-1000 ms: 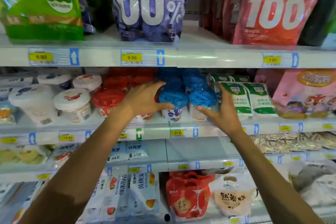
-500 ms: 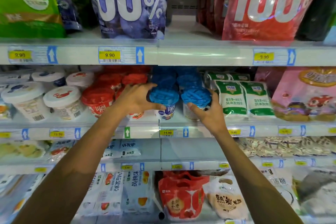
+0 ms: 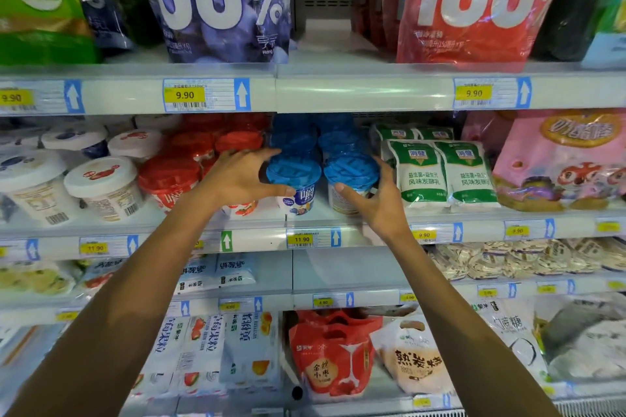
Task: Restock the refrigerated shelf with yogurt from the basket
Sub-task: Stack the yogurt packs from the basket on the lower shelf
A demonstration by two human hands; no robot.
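Two blue-lidded yogurt cups stand side by side at the front of the middle refrigerated shelf (image 3: 169, 242), with more blue-lidded cups stacked behind them. My left hand (image 3: 242, 176) wraps the left blue-lidded cup (image 3: 294, 173), thumb on its front, fingers over the lid's back edge. My right hand (image 3: 376, 201) clasps the right blue-lidded cup (image 3: 350, 171), thumb on its front and fingers round its right side. Both cups sit on the shelf. The basket is out of view.
Red-lidded cups (image 3: 169, 176) and white tubs (image 3: 98, 179) fill the shelf to the left. Green-and-white pouches (image 3: 443, 173) and a pink bag (image 3: 562, 159) stand to the right. Large juice bags (image 3: 216, 3) sit on the shelf above, and packets lie on the shelves below.
My right hand has moved left and closed round the right blue-lidded cup. My left hand has kept its hold on the left cup. The view has shifted slightly.
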